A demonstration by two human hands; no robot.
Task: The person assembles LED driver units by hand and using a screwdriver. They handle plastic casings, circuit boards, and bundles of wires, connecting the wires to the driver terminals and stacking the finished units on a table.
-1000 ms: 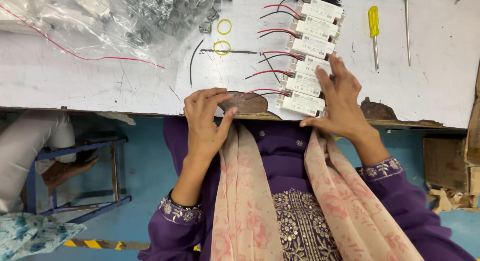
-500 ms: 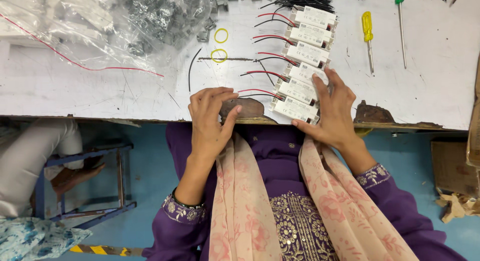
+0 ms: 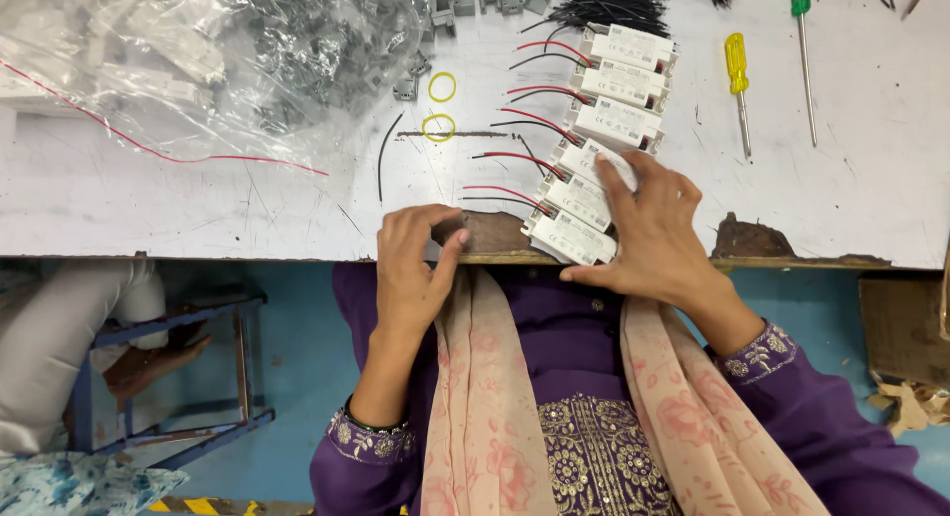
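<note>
Plastic bag (image 3: 178,61): clear, crumpled, at the far left of the white table (image 3: 148,199), with small grey parts inside; a thin red wire (image 3: 168,152) runs out from under it
Loose bits: a short black wire (image 3: 384,155) and two yellow rubber bands (image 3: 441,87) lie on the table between the bag and the row of modules
Left hand (image 3: 414,269): at the near table edge, fingers curled loosely, fingertips on a worn brown patch of the edge (image 3: 485,234); it holds nothing that can be seen
White modules (image 3: 604,130): six small rectangular boxes in a slanted row, from the table edge up toward the far side, each with a red and a black lead trailing to its left; they lie touching or just beside one another
Right hand (image 3: 658,234): laid flat and open over the nearest modules, fingers spread across two or three of them, thumb beside the closest one at the table edge; pressing or steadying, not clamped
Handling, as judged: the boxes look light, stiff and smooth, so they may slide on the table; best taken by the long sides of the casing, not by the thin leads, which would bend or pull loose
Tools: a yellow-handled screwdriver (image 3: 737,81) and a green-handled screwdriver (image 3: 800,41) lie well to the right of the row, untouched
</note>
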